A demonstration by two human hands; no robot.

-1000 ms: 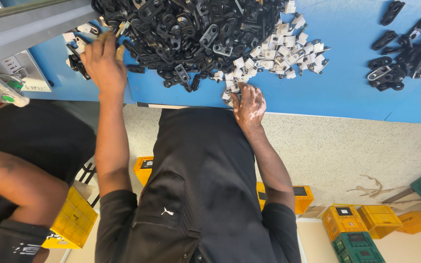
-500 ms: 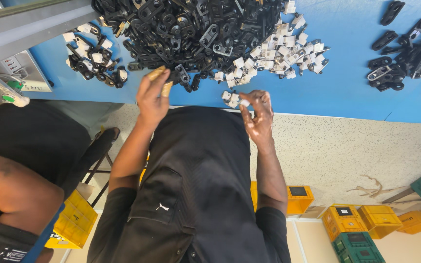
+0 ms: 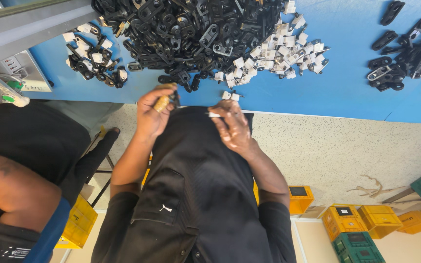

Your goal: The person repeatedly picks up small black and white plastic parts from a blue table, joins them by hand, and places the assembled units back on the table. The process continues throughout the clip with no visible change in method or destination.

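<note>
Above the blue table (image 3: 347,97) edge, the left hand (image 3: 154,114) pinches a small black clip (image 3: 174,99) while the right hand (image 3: 232,127) pinches a white insert (image 3: 214,115), both parts apparently light, rigid plastic, best gripped by their edges.

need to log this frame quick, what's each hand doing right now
Left hand: closed on a small black part.
Right hand: pinched shut on a small white part.
</note>
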